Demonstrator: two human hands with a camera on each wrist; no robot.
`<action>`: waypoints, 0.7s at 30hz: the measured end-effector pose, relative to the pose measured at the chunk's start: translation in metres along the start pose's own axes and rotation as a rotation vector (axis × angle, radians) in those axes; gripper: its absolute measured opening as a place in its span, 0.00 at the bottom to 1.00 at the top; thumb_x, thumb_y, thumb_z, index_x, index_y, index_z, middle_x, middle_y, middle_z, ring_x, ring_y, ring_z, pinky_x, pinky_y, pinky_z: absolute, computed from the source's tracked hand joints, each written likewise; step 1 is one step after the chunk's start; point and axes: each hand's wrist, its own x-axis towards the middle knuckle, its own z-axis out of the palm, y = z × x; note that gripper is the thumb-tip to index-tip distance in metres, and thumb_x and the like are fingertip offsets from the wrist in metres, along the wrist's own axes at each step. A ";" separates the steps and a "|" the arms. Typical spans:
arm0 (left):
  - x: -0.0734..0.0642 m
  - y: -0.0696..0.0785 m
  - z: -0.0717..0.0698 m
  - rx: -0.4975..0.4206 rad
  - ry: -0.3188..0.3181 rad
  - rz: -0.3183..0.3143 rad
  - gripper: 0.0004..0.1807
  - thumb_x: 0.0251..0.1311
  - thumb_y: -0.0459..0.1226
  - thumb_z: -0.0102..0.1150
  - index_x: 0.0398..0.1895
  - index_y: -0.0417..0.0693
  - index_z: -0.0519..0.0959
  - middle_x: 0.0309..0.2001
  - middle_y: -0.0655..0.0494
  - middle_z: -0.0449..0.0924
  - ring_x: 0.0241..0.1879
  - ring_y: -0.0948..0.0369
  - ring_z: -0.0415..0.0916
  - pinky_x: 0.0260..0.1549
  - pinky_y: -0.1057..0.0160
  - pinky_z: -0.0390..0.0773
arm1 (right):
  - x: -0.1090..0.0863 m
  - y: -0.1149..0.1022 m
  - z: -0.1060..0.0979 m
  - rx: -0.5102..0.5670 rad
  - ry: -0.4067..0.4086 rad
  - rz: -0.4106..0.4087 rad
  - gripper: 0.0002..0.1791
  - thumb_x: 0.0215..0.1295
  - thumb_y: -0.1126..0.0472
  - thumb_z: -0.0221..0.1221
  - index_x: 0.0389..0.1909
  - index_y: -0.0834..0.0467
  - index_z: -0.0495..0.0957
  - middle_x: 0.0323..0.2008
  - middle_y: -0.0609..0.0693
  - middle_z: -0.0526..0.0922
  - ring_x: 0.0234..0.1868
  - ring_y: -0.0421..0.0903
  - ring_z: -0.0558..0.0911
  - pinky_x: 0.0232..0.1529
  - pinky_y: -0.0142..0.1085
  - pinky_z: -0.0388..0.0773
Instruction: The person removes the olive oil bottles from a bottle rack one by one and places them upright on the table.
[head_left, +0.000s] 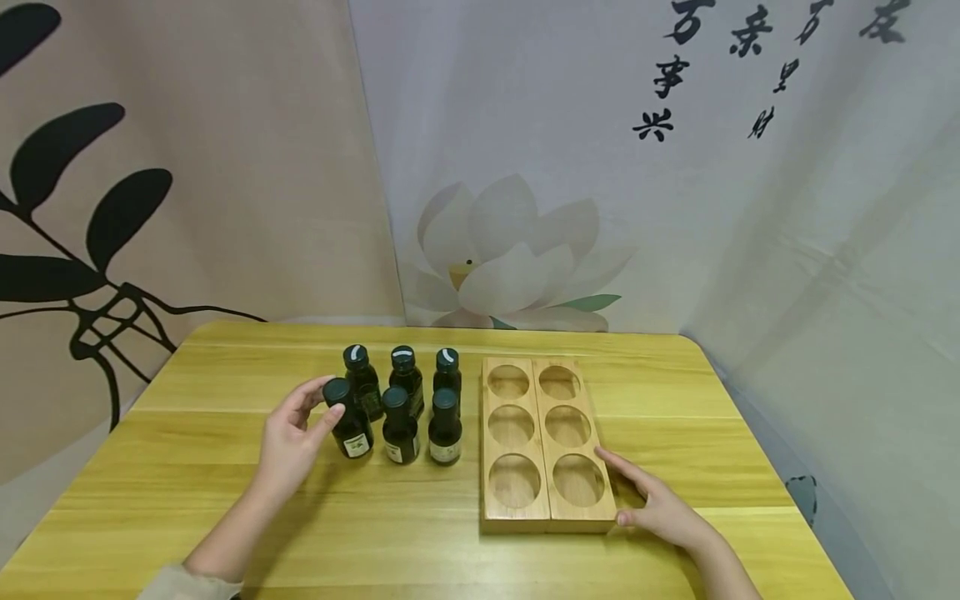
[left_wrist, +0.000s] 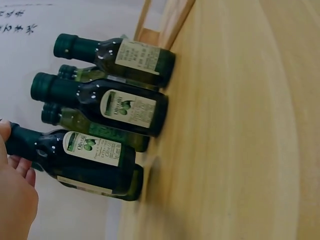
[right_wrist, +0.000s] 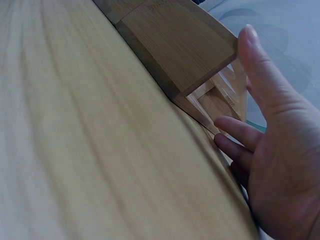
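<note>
My left hand (head_left: 291, 446) pinches the neck of a small dark olive oil bottle (head_left: 352, 429) between thumb and fingers, at the front left of a group. In the left wrist view that olive oil bottle (left_wrist: 95, 152) shows a pale label with green olives; whether its base touches the table cannot be told. My right hand (head_left: 663, 508) rests with extended fingers against the right side of a wooden holder (head_left: 546, 517) with round recesses in two columns. In the right wrist view the thumb lies at the holder's (right_wrist: 185, 45) upper edge, the fingers along its slotted side.
Beside the held bottle stand two more in the front row, such as the middle bottle (head_left: 401, 433), and three in the back row, such as the rear bottle (head_left: 363, 387). All are on a wooden table (head_left: 360, 533). Printed cloth (head_left: 540, 167) hangs behind.
</note>
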 end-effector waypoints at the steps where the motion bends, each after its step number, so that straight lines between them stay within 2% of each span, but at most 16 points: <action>1: -0.001 -0.001 0.000 0.006 -0.005 -0.003 0.22 0.57 0.22 0.61 0.56 0.31 0.73 0.45 0.58 0.79 0.47 0.72 0.73 0.51 0.76 0.69 | 0.000 0.000 0.000 0.002 -0.003 -0.003 0.46 0.58 0.49 0.67 0.74 0.50 0.55 0.72 0.50 0.58 0.69 0.38 0.57 0.62 0.26 0.52; 4: -0.003 0.006 0.001 0.013 -0.017 -0.006 0.22 0.57 0.22 0.61 0.56 0.30 0.72 0.46 0.47 0.79 0.47 0.72 0.73 0.52 0.74 0.69 | 0.000 0.000 0.000 0.012 -0.003 -0.003 0.46 0.57 0.49 0.67 0.74 0.50 0.55 0.72 0.50 0.57 0.69 0.38 0.57 0.62 0.26 0.52; 7: -0.006 0.013 0.001 0.011 -0.021 -0.014 0.21 0.57 0.22 0.61 0.55 0.29 0.73 0.45 0.41 0.78 0.46 0.72 0.73 0.53 0.72 0.69 | 0.000 -0.001 0.000 0.015 -0.001 0.000 0.46 0.57 0.49 0.67 0.74 0.50 0.55 0.72 0.50 0.57 0.69 0.38 0.57 0.62 0.26 0.53; 8: -0.007 0.017 0.002 0.011 -0.021 -0.013 0.21 0.56 0.21 0.61 0.54 0.28 0.73 0.44 0.41 0.78 0.46 0.72 0.73 0.53 0.73 0.69 | 0.000 -0.001 -0.001 0.015 0.000 -0.001 0.46 0.57 0.50 0.67 0.74 0.51 0.55 0.72 0.50 0.57 0.69 0.38 0.57 0.62 0.26 0.53; 14: -0.012 0.015 0.001 0.024 -0.024 -0.027 0.20 0.56 0.22 0.61 0.54 0.28 0.73 0.43 0.51 0.79 0.45 0.73 0.73 0.52 0.76 0.68 | 0.001 0.000 0.000 0.017 -0.005 0.008 0.46 0.58 0.50 0.67 0.74 0.51 0.55 0.72 0.50 0.57 0.69 0.37 0.57 0.62 0.25 0.52; 21: -0.014 0.016 -0.001 0.034 -0.024 -0.039 0.20 0.58 0.23 0.61 0.55 0.29 0.73 0.42 0.53 0.79 0.45 0.73 0.73 0.52 0.76 0.67 | 0.003 0.001 0.000 0.012 -0.008 0.006 0.46 0.58 0.49 0.67 0.74 0.50 0.55 0.72 0.50 0.57 0.69 0.37 0.56 0.62 0.26 0.51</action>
